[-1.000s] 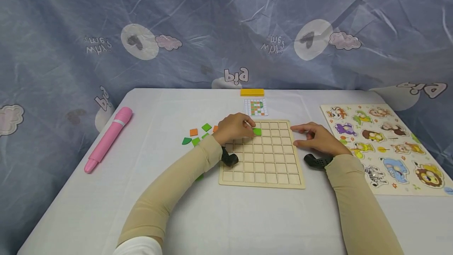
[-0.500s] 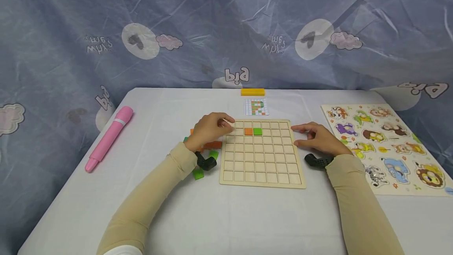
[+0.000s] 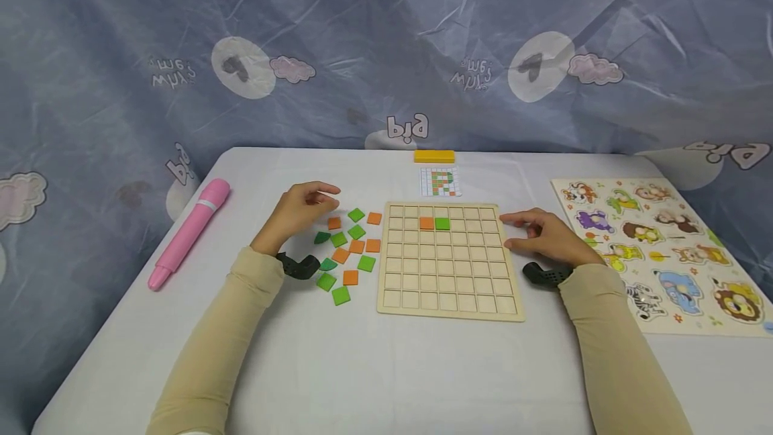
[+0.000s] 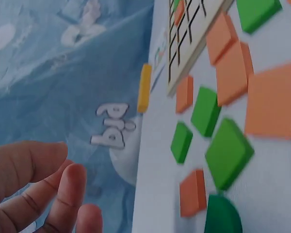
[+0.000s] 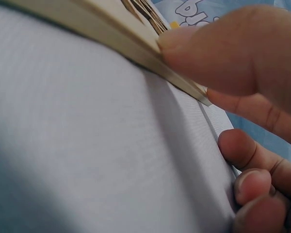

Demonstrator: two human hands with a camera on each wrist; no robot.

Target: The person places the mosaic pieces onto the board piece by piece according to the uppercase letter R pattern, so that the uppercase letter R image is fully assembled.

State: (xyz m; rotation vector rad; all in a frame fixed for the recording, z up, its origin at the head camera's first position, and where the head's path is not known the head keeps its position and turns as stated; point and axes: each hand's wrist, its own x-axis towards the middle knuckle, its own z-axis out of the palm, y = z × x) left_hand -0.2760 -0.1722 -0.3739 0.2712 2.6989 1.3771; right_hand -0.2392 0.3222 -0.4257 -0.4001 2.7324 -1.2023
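Observation:
My left hand (image 3: pixel 300 212) hovers at the far left edge of a scatter of tiles, its fingers loosely bent and nothing between them. Nearest to it lie an orange square tile (image 3: pixel 335 223), a green square tile (image 3: pixel 355 215) and a dark green rounded tile (image 3: pixel 323 237). A wooden grid board (image 3: pixel 449 284) lies right of the scatter. In its second row an orange tile (image 3: pixel 427 223) and a bright green tile (image 3: pixel 442 223) sit side by side. At the board's right edge rests my right hand (image 3: pixel 543 237), thumb and index finger touching the rim.
Behind the board lie a small pattern card (image 3: pixel 441 182) and a yellow block (image 3: pixel 434 156). A pink stick-shaped object (image 3: pixel 188 233) lies at the left. On the right is an animal puzzle board (image 3: pixel 658 254), close to my right forearm. A printed cloth (image 3: pixel 362 39) hangs behind the table.
My left hand has let go of the orange tile in the board's second row and moved left, off the board and past the loose tiles. My right hand stays at the rim.

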